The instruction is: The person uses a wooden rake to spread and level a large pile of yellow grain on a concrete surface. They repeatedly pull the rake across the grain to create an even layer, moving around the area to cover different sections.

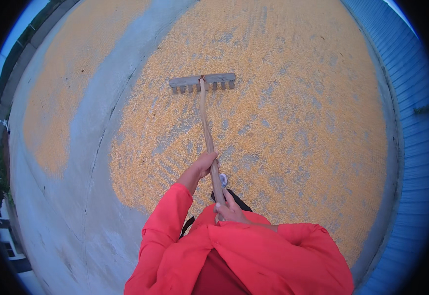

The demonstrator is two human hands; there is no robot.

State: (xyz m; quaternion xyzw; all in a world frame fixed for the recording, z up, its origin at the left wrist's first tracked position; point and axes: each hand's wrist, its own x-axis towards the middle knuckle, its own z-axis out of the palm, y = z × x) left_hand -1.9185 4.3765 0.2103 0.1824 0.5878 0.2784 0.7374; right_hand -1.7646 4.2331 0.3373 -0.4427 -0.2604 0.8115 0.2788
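I hold a wooden rake by its long handle (206, 123). My left hand (205, 163) grips the handle farther down its length. My right hand (230, 210) grips the handle's near end, close to my chest. The rake's grey toothed head (202, 82) rests far ahead on a wide layer of yellow grain (283, 113) spread over the concrete ground. Both arms wear red sleeves (167, 223). Comb-like marks show in the grain left of my hands.
A bare strip of grey concrete (101, 103) runs between this grain patch and a second grain patch (57, 83) at the left. A blue corrugated wall (411, 123) borders the right side. A low kerb and buildings lie at the far left.
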